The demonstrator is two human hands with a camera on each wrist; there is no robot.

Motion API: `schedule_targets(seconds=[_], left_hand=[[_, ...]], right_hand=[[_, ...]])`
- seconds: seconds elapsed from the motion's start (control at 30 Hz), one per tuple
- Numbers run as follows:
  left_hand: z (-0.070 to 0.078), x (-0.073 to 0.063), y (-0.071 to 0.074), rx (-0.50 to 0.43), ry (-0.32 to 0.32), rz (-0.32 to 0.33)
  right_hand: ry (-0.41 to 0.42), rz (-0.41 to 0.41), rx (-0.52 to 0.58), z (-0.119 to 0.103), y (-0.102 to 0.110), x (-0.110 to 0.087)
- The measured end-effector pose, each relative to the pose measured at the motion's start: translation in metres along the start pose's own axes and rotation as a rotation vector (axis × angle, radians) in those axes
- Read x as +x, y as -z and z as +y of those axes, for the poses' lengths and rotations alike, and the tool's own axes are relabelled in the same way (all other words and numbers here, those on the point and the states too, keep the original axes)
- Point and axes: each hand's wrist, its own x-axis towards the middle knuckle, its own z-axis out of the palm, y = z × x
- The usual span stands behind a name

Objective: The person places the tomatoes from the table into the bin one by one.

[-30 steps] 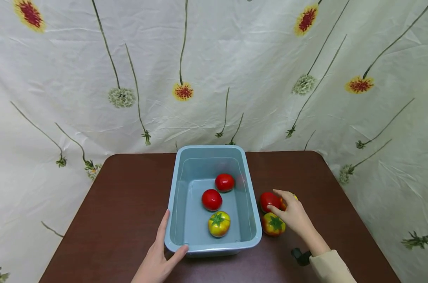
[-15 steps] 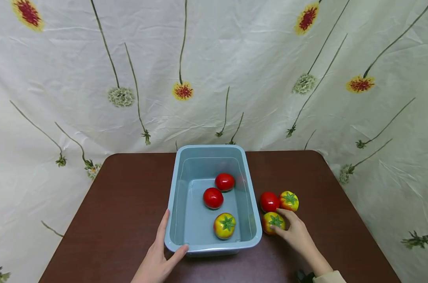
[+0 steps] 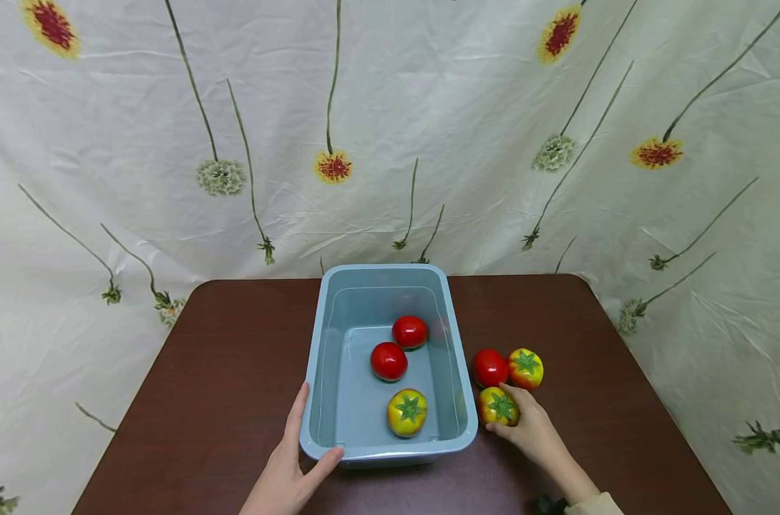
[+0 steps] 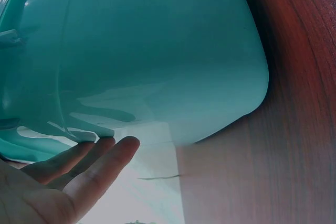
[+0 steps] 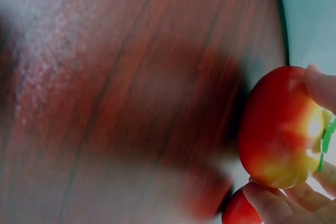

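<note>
A blue-grey plastic bin (image 3: 453,357) stands on the table, with two red tomatoes (image 3: 388,361) and a yellow tomato (image 3: 407,413) with a green calyx inside. My left hand (image 3: 290,461) rests at its near left corner, thumb on the rim; in the left wrist view the straight fingers (image 4: 105,174) touch the outer wall. To the bin's right, my right hand (image 3: 533,431) pinches a red-and-yellow tomato (image 5: 283,129) between thumb and fingers, low at the table. Just behind it lie a red tomato (image 3: 489,368) and another yellow-red tomato (image 3: 526,368).
The dark brown table (image 3: 235,357) extends to both sides of the bin. Behind it hangs a white cloth (image 3: 390,107) printed with flowers. A black object (image 3: 549,505) shows at my right wrist, beside the sleeve.
My right hand has come down and nearer from above the red tomato to grip the near yellow-red one. Inside the bin the yellow tomato has rolled right. My left hand stays put.
</note>
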Motion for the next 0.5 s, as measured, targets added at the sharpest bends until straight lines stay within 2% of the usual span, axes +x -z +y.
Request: schedule_targets(seconds=[0.23, 0.5], left_hand=[[0.0007, 0.0002, 0.0003, -0.011, 0.016, -0.012], [-0.0014, -0.0003, -0.0007, 0.013, -0.013, 0.010]], right_hand=[[0.003, -0.003, 0.003, -0.0008, -0.0034, -0.0023], [0.015, 0.013, 0.004, -0.0014, -0.0057, -0.0033]])
